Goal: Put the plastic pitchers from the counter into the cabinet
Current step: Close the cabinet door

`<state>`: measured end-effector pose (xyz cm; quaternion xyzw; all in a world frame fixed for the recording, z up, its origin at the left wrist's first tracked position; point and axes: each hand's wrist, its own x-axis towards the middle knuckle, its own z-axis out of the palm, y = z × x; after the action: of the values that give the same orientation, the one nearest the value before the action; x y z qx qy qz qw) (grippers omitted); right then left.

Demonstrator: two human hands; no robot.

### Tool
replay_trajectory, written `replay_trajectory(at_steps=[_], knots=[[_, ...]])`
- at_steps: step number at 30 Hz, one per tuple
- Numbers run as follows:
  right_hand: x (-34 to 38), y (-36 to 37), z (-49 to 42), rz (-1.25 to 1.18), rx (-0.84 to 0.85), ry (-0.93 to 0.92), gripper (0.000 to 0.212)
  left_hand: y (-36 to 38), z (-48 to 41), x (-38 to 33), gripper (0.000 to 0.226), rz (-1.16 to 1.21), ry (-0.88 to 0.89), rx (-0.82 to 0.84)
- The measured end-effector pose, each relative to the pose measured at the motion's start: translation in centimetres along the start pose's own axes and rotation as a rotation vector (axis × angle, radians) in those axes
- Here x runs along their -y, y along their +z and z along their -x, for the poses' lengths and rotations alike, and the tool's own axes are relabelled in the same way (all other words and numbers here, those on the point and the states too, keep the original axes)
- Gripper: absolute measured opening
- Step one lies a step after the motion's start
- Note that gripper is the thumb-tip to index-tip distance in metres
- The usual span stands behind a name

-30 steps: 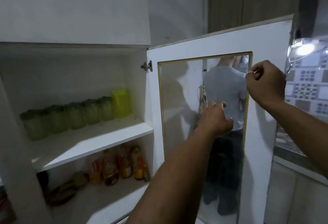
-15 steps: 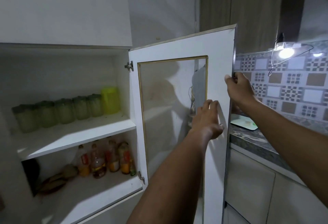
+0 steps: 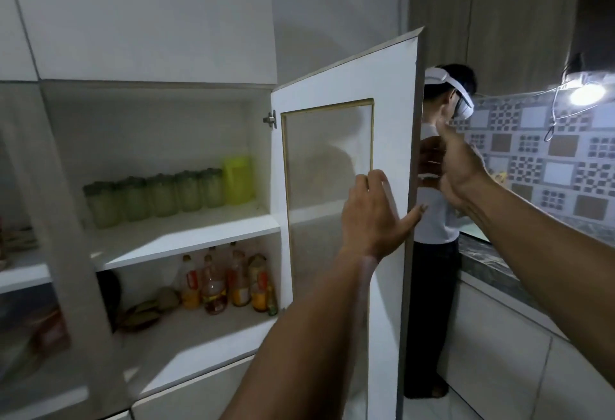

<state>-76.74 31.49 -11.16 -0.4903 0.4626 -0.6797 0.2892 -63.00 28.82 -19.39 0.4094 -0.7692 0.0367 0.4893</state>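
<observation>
Several green translucent plastic pitchers [image 3: 159, 200] stand in a row on the upper shelf of the open cabinet [image 3: 186, 236], with a yellow pitcher [image 3: 238, 180] at the row's right end. The cabinet door [image 3: 392, 93], white with a glass panel, stands swung out. My left hand [image 3: 376, 216] lies flat on the door's inner face, fingers spread, thumb at the free edge. My right hand [image 3: 461, 170] reaches around that edge from the far side, fingers curled on the door.
Bottles of oil and sauce [image 3: 229, 286] fill the lower shelf. A person [image 3: 432, 220] wearing a white headset stands just behind the door at the stone counter [image 3: 492, 263]. A bright lamp [image 3: 587, 93] hangs over the patterned tile wall.
The door has turned so its face looks narrower. My right hand has dropped from the panel's top corner to the free edge. The person behind the door has come into view.
</observation>
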Motion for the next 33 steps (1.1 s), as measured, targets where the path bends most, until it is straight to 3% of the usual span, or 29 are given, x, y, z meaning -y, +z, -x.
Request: replay_trajectory(at_steps=[5,10,14,18,22,30,31,33], knots=[[0.8,7.9,1.5,-0.118,0.222,-0.025,0.026,-6.2,1.3,3.5,0.06,-0.022,0.109,-0.119],[1.7,17.6,4.2,-0.266,0.359,-0.034,0.035,-13.8,4.5,8.9,0.054,-0.105,0.164,-0.182],[1.6,25.8,6.6,-0.226,0.355,-0.155,0.034,-19.9,7.0,14.3,0.039,-0.253,0.071,-0.218],[0.6,33.7,9.2,0.07,0.43,-0.518,0.023,-25.3,8.7,19.7,0.021,-0.309,-0.174,-0.254],[-0.8,40.8,10.1,0.368,0.544,-0.807,0.033,-29.8,8.5,25.5,0.021,-0.347,-0.41,-0.28],[-3.9,50.7,5.8,0.7,0.584,-0.95,0.058,-33.9,5.2,36.1,0.028,-0.413,-0.598,-0.24],[-4.4,51.8,5.2,0.736,0.598,-0.945,0.059,-34.0,4.8,37.6,0.034,-0.452,-0.604,-0.224],[-5.5,53.7,4.0,0.806,0.642,-0.918,0.062,-33.8,4.3,40.3,0.068,-0.585,-0.584,-0.172]])
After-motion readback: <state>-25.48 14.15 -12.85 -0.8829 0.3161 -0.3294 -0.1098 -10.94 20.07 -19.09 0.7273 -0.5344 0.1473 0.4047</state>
